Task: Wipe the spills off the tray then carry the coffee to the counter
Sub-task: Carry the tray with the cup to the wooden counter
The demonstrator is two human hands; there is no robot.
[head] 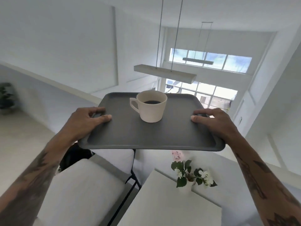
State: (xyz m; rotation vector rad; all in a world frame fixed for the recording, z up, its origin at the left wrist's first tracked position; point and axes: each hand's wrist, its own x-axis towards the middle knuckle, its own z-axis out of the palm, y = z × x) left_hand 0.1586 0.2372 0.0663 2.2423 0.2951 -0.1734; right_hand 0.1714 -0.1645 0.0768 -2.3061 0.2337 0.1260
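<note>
A dark grey rectangular tray (151,136) is held level in the air in front of me. A cream coffee cup (150,106) with black coffee stands upright on its far middle, handle to the left. My left hand (86,121) grips the tray's left edge, thumb on top. On the opposite edge my right hand (213,122) holds it the same way. The tray's surface looks dry and free of marks.
Below the tray are a white cushioned seat (84,185) with a black frame and a white table (171,206) bearing a potted plant with white flowers (190,175). Two long hanging lamps (164,73) and tall windows (210,61) lie ahead. Another plant (5,97) stands far left.
</note>
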